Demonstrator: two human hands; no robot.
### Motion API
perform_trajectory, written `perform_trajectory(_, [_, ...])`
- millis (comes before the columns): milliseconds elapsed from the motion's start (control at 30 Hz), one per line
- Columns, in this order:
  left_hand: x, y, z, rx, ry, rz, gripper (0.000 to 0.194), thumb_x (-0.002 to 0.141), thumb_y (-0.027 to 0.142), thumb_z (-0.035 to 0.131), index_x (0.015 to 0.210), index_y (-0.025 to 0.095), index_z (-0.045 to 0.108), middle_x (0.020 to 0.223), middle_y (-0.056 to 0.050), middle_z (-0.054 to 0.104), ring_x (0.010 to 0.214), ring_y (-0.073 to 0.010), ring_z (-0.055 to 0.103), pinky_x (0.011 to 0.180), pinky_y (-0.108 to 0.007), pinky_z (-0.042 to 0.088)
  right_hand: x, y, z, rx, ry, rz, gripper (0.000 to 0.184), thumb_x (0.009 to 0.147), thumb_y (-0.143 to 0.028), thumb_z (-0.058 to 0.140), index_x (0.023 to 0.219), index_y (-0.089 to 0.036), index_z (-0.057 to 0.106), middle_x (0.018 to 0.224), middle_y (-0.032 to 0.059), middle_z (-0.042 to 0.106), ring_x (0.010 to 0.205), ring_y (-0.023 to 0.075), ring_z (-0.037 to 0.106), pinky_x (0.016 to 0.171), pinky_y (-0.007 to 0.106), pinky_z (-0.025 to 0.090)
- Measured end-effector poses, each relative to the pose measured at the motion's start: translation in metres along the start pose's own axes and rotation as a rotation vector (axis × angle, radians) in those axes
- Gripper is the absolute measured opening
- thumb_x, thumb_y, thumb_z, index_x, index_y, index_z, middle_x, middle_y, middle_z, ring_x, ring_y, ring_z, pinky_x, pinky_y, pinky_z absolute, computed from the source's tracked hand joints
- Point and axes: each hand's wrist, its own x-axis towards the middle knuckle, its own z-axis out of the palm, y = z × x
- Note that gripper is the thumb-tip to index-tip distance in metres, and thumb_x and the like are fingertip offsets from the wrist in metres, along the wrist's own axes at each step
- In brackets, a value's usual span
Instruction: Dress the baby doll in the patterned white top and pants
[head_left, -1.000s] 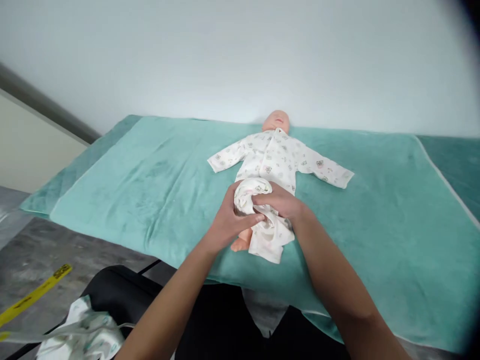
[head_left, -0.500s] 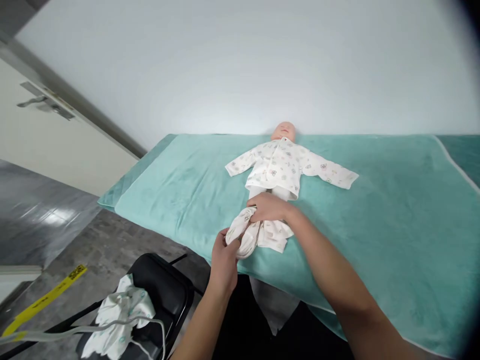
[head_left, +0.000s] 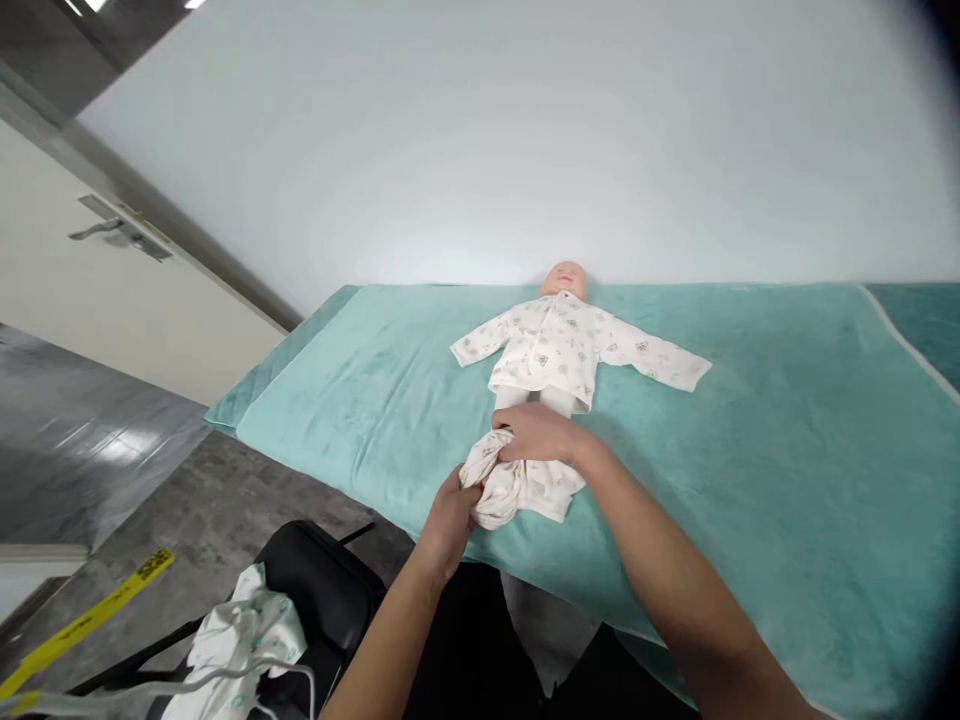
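A baby doll (head_left: pixel 564 279) lies on its back on the green-covered table, its head toward the wall. It wears a white patterned long-sleeved baby shirt (head_left: pixel 546 350) with both sleeves spread out. Around the doll's lower legs are bunched white patterned baby pants (head_left: pixel 544 487). My left hand (head_left: pixel 451 520) is closed on the gathered pant leg at the left. With its fingers at the upper edge of that bunched cloth, my right hand (head_left: pixel 538 432) lies across the doll's legs and grips the pants. The doll's feet are hidden by the cloth.
The green cover (head_left: pixel 750 480) spreads over the table against a white wall (head_left: pixel 525 140). A black chair (head_left: pixel 330 580) at the lower left holds a crumpled white cloth (head_left: pixel 247 630), with a grey cable (head_left: pixel 172 687) crossing it. A door (head_left: pixel 135 290) stands at the left.
My left hand has shifted slightly right, toward my right hand, and the pant leg between them is bunched more tightly. The camera view has tilted a little upward.
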Motion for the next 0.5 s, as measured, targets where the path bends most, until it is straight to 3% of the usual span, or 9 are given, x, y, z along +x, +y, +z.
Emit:
perform_trajectory(167, [0.018, 0.006, 0.008, -0.125, -0.065, 0.044, 0.038, 0.066, 0.018, 0.072, 0.104, 0.012, 0.072, 0.097, -0.010, 0.076, 0.088, -0.0237, 0.070, 0.077, -0.030, 0.052, -0.004, 0.014, -0.012, 0.246, -0.040, -0.064, 0.031, 0.075, -0.038, 0.073, 0.100, -0.023, 0.065, 0.096, -0.0005, 0.070, 0.083, 0.0179, 0.061, 0.067, 0.027, 0.038])
perform_trajectory(300, [0.030, 0.012, 0.011, -0.118, -0.155, 0.119, 0.042, 0.062, 0.012, 0.075, 0.103, 0.015, 0.069, 0.097, -0.007, 0.074, 0.084, -0.0189, 0.068, 0.074, -0.027, 0.051, -0.008, 0.024, -0.018, 0.426, -0.038, -0.142, 0.037, 0.074, -0.034, 0.075, 0.106, -0.022, 0.062, 0.104, -0.0003, 0.067, 0.091, 0.0182, 0.060, 0.073, 0.027, 0.043])
perform_trajectory(500, [0.048, 0.027, -0.001, 0.106, 0.000, 0.319, 0.035, 0.058, 0.012, 0.075, 0.089, 0.018, 0.060, 0.074, 0.004, 0.064, 0.065, -0.0101, 0.057, 0.061, -0.021, 0.044, -0.009, 0.025, -0.017, 0.441, -0.025, -0.216, 0.036, 0.075, -0.025, 0.074, 0.109, -0.022, 0.063, 0.106, 0.0004, 0.066, 0.094, 0.0185, 0.059, 0.078, 0.028, 0.043])
